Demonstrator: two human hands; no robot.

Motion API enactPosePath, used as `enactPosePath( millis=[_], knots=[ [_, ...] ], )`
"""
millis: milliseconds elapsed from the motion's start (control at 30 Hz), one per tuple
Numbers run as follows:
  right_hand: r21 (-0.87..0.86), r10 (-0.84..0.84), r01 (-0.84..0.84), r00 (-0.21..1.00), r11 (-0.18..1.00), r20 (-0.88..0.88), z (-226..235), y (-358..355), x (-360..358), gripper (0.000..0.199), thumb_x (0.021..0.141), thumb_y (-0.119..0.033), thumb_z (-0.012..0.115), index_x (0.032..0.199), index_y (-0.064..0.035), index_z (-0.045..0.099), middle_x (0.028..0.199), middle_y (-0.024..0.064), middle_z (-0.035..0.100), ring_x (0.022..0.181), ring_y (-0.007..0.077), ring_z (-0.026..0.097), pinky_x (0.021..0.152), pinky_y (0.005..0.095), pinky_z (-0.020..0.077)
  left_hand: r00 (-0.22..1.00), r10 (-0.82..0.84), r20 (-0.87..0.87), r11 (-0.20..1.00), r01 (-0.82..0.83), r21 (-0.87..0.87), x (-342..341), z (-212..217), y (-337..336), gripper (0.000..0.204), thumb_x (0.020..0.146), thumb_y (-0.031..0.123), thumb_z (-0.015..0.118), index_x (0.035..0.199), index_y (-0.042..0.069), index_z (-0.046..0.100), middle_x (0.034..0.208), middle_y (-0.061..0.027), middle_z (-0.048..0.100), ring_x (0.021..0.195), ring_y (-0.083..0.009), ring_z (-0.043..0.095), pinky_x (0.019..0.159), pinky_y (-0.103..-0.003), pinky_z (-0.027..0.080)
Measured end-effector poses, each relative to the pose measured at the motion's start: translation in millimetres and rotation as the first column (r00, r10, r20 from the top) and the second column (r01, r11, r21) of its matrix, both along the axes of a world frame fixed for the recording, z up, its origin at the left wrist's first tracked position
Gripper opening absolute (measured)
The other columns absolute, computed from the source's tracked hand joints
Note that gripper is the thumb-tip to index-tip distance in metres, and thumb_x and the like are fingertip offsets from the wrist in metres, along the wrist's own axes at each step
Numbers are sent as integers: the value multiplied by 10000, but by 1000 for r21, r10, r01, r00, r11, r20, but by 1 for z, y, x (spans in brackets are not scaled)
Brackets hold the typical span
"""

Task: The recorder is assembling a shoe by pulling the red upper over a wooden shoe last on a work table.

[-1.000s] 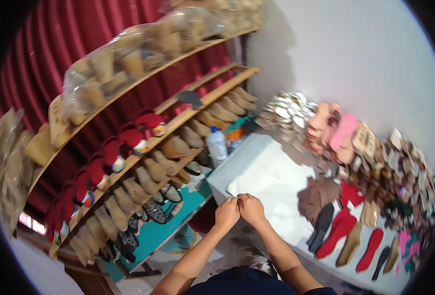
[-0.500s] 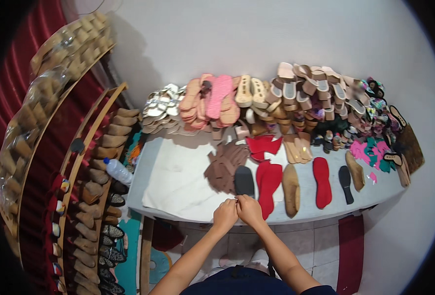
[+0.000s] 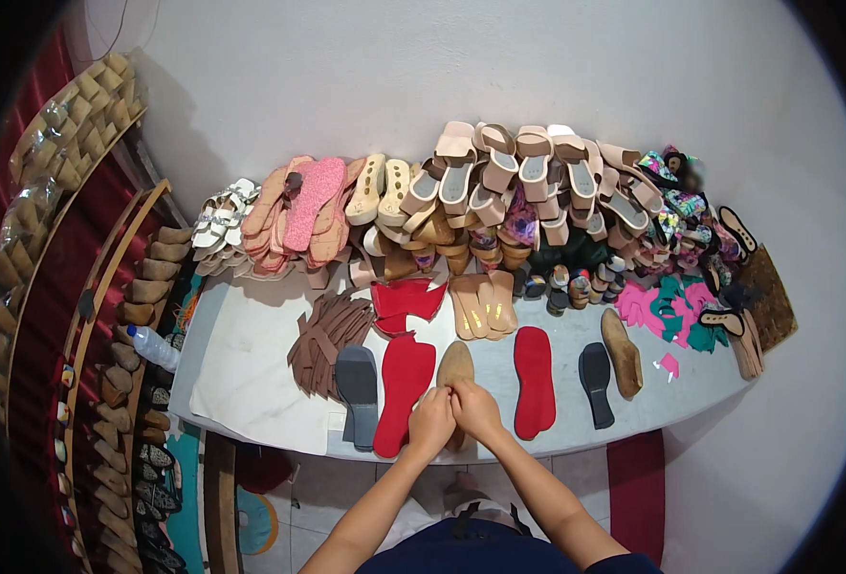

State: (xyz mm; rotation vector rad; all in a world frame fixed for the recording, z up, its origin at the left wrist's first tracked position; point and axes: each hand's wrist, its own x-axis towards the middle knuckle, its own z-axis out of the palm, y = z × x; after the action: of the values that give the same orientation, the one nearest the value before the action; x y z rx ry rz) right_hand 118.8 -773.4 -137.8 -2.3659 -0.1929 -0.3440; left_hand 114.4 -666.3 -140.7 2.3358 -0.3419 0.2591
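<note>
My left hand [image 3: 431, 423] and my right hand [image 3: 478, 411] are closed and pressed against each other near the table's front edge. Whatever their fingers hold, if anything, is hidden. Behind and below them lies a brown shoe last [image 3: 456, 362], partly covered by the hands. Left of it are a red sole-shaped piece [image 3: 407, 392] and a dark grey sole [image 3: 357, 387]. A second red sole-shaped piece [image 3: 534, 383] lies to the right, followed by a black sole [image 3: 595, 383] and another brown last [image 3: 621, 354].
Brown strips [image 3: 329, 342], red cut pieces [image 3: 407, 304] and beige pieces [image 3: 483, 306] lie mid-table. Heaped sandals [image 3: 538, 172] line the wall; pink and green scraps [image 3: 671, 304] lie right. A rack of lasts [image 3: 145, 290] and a plastic bottle [image 3: 153, 346] stand left.
The view has swung to the right, so the table and its things sit further left in the picture. My joined hands have shifted right along the table edge, now over the brown last.
</note>
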Motion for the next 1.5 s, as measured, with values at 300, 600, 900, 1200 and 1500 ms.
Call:
enactPosePath(
  millis=[300, 600, 900, 1200, 1500],
  knots=[
    [147, 93, -74, 987, 986, -128, -26, 11, 11, 253, 783, -110, 480, 989, 12, 563, 895, 190, 580, 812, 320, 571, 712, 368, 461, 993, 118, 0, 985, -117, 131, 9, -20, 23, 240, 750, 174, 570, 931, 18, 552, 915, -132, 537, 848, -309, 538, 695, -385, 452],
    [212, -110, 212, 905, 954, -411, -78, 66, 33, 572, 760, -173, 562, 1219, 79, 333, 1136, 275, 395, 987, 329, 504, 820, 329, 437, 887, 185, -422, 913, 4, 409, 42, -49, 84, 625, 589, 433, 717, 907, -58, 499, 907, -209, 540, 802, -345, 583, 701, -397, 492],
    [815, 76, 361, 895, 453, -439, -60, 93, 33, 521, 817, -35, 503, 1280, -3, 269, 1002, 108, 480, 807, 146, 544, 682, 263, 474, 451, -606, -655, 581, -313, -752, 76, -36, 120, 380, 798, 83, 582, 1146, 41, 435, 1055, -121, 551, 937, -196, 561, 804, -338, 469],
    [3, -252, 252, 965, 968, 77, -25, 39, 26, 456, 759, -123, 570, 1170, 11, 423, 1065, 159, 478, 947, 291, 472, 845, 377, 385, 409, -817, -407, 251, -384, -888, 83, -24, 123, 431, 836, 23, 480, 1225, 66, 301, 1138, -175, 492, 947, -274, 554, 812, -416, 485],
    [337, -336, 407, 908, 849, -252, -80, 18, -7, 701, 661, -103, 669, 1265, -16, 323, 1233, 193, 394, 1161, 297, 385, 976, 337, 314, 317, -852, -417, 196, -547, -814, 94, -35, 118, 364, 882, 325, 426, 1137, 69, 384, 975, -129, 538, 833, -255, 557, 757, -395, 478]
  ],
)
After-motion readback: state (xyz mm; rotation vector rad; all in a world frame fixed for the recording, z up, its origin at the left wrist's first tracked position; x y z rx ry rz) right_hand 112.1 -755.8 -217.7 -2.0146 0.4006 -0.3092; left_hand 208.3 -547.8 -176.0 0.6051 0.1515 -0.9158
